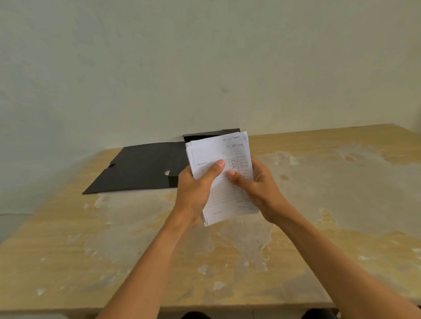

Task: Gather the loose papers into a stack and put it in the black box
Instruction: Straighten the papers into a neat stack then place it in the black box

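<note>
Papers (222, 178) are gathered in one stack, gripped by the left hand (194, 193) and right hand (258, 188) above the table (332, 200) — the open black box (140, 166), far left, waits empty.

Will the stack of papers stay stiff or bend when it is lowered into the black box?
The stack of papers looks thin, so probably floppy and light. Its edges are uneven, so sheets may slide apart. Both the left hand and right hand grip it.
</note>
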